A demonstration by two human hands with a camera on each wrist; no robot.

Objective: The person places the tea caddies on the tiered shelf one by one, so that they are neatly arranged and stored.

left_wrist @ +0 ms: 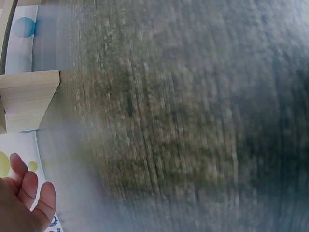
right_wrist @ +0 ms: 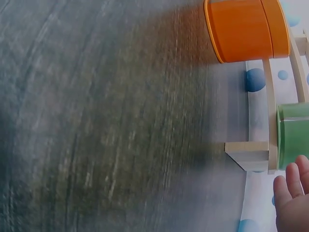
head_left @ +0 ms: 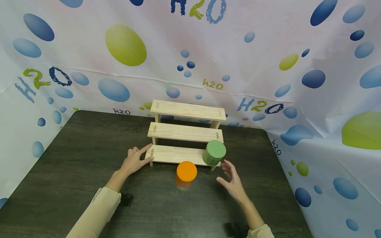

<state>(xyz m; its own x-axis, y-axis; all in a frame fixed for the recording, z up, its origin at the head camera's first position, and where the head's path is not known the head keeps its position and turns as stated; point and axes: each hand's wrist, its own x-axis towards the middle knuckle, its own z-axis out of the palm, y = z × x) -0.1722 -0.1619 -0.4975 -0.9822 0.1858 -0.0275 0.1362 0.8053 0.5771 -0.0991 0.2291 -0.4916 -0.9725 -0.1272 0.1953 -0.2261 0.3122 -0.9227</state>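
Observation:
A three-tier light wooden step shelf (head_left: 185,131) stands on the dark table. My left hand (head_left: 133,161) is at the left end of its lowest step, index finger by the back corner and thumb by the front corner, both fairly straight. At that step's right end stands a green lidded canister (head_left: 215,153) with its front edge over the board. My right hand (head_left: 234,185) is just right of and in front of it, fingers loosely bent, holding nothing. An orange lidded canister (head_left: 186,173) stands on the table before the lowest step; the right wrist view shows its side.
The dark wood-grain table (head_left: 160,211) runs back to a white sheet (head_left: 262,43) printed with blue and green ovals, hanging behind and at both sides. The upper step (head_left: 188,109) and middle step (head_left: 184,131) rise behind the canisters.

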